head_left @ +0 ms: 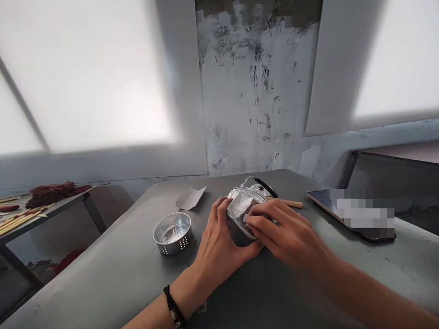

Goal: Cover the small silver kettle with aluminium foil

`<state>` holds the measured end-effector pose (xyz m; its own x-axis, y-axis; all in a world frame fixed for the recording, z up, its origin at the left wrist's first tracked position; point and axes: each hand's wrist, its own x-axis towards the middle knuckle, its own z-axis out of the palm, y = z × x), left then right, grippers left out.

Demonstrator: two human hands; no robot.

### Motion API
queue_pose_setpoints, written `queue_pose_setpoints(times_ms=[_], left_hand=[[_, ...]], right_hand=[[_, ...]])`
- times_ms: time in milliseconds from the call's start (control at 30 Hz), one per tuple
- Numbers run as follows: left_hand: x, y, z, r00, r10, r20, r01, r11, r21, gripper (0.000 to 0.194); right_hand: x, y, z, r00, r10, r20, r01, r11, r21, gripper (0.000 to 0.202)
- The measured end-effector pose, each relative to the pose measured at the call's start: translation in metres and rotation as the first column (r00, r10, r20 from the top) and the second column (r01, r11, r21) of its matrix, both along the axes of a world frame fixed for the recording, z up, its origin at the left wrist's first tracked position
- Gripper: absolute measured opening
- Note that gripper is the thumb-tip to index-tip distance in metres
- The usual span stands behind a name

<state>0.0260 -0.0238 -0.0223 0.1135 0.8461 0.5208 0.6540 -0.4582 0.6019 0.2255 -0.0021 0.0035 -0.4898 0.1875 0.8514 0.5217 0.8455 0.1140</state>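
Now, left hand (pixel 219 242): its grip is clasping the metal pot (pixel 238 233).
Right hand (pixel 290 230): is touching crinkled wrap (pixel 241 201) on top; cannot tell whether its grip is clenching.
Pot: is resting on the bench (pixel 120 256), right of the strainer (pixel 176 247).

On a grey table (pixel 120 269), the left hand (pixel 219 242) clasps a metal pot (pixel 239 232) while the right hand's (pixel 288 226) fingertips touch its crinkled, shiny covering (pixel 240 204). Taking the pot as centre, a black-gripped wire handle (pixel 267 186) arches at one o'clock, a wooden stick (pixel 291 203) lies at two, a partly pixelated flat device (pixel 327 208) at three, a perforated metal basket (pixel 175 246) at nine, and curled paper (pixel 190 198) towards ten.
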Motion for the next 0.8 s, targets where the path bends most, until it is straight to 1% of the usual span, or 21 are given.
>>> queue_pose_setpoints(times_ms=[133,267,300,400,533,633,667,800], left_hand=[[-0.0002,-0.0002,-0.0002,1.000,0.010,-0.002,-0.010,1.000,0.015,0.095],[-0.0005,0.0006,-0.0005,1.000,0.003,0.003,-0.003,1.000,0.007,0.095],[-0.0004,0.0006,-0.0005,1.000,0.002,0.006,-0.002,1.000,0.007,0.095],[0.0003,0.0002,-0.0002,1.000,-0.001,0.004,0.001,1.000,0.014,0.096],[0.0005,-0.0004,-0.0005,1.000,0.015,0.003,-0.015,1.000,0.018,0.094],[-0.0002,-0.0001,-0.0018,1.000,0.013,0.006,-0.013,1.000,0.021,0.095],[-0.0004,0.0001,-0.0023,1.000,0.008,0.004,-0.008,1.000,0.024,0.096],[0.0000,0.0009,-0.0023,1.000,0.004,0.000,-0.004,0.999,0.036,0.093]], right_hand=[[0.0027,0.0026,0.0010,0.999,-0.048,-0.018,0.049,0.998,0.027,0.023],[0.0020,0.0047,-0.0027,1.000,0.025,-0.001,-0.025,1.000,0.001,0.022],[0.0016,0.0045,-0.0036,1.000,0.028,0.006,-0.028,1.000,-0.008,0.023],[0.0011,0.0030,-0.0036,1.000,-0.014,0.008,0.014,1.000,-0.010,0.023],[0.0021,0.0024,0.0013,1.000,0.020,0.004,-0.020,1.000,0.008,0.024],[0.0033,0.0035,0.0029,0.998,-0.051,-0.029,0.051,0.998,0.025,0.024],[0.0033,0.0037,0.0025,0.998,-0.055,-0.029,0.056,0.998,0.031,0.024],[0.0014,0.0028,0.0007,1.000,0.022,0.006,-0.022,1.000,0.020,0.025]])
